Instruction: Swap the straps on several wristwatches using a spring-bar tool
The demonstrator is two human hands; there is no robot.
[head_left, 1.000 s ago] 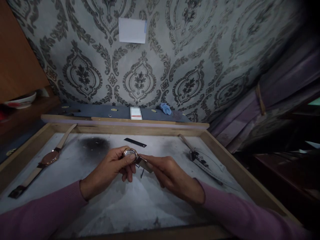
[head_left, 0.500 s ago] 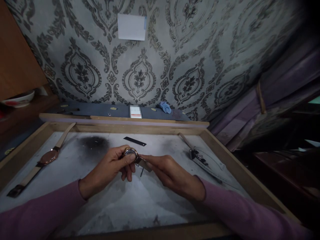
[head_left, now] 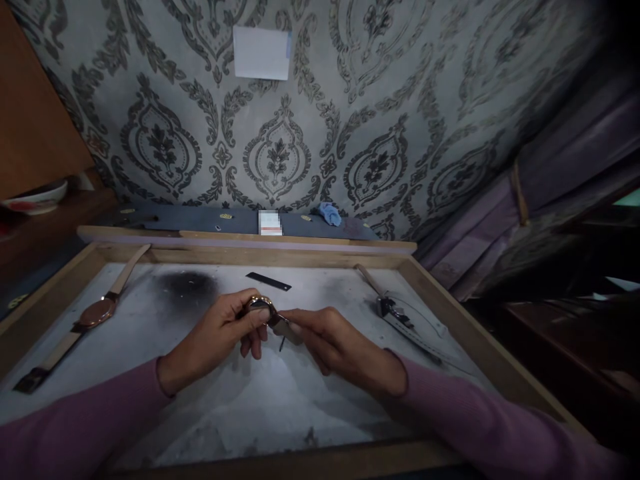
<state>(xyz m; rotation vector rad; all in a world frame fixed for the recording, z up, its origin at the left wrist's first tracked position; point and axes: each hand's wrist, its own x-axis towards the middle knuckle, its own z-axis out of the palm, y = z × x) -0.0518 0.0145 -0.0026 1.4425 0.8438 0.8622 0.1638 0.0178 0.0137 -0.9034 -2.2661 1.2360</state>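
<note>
My left hand (head_left: pixel 227 325) is closed around the gold-rimmed case of a wristwatch (head_left: pixel 261 303), its thumb across the watch face. With its fingers together, my right hand (head_left: pixel 333 343) grips the watch's light strap (head_left: pixel 289 329) close to the case, index fingertip at the lug. A thin dark piece (head_left: pixel 282 343) sticks out below the strap; what it belongs to I cannot tell. Both hands are above the white bottom of a wooden tray (head_left: pixel 250 448). Just beyond the watch lies a flat black strip (head_left: pixel 269 281).
At the left in the tray lies a wristwatch (head_left: pixel 97 312) with a copper-coloured face-down case. Another dark watch with a strap (head_left: pixel 393 310) lies at the right. Past the tray's far edge are a small white box (head_left: pixel 270 223) and a crumpled blue cloth (head_left: pixel 330 214).
Both hands keep their hold on the watch and strap. The watch case is tilted slightly, and the whole view has shifted a little.
</note>
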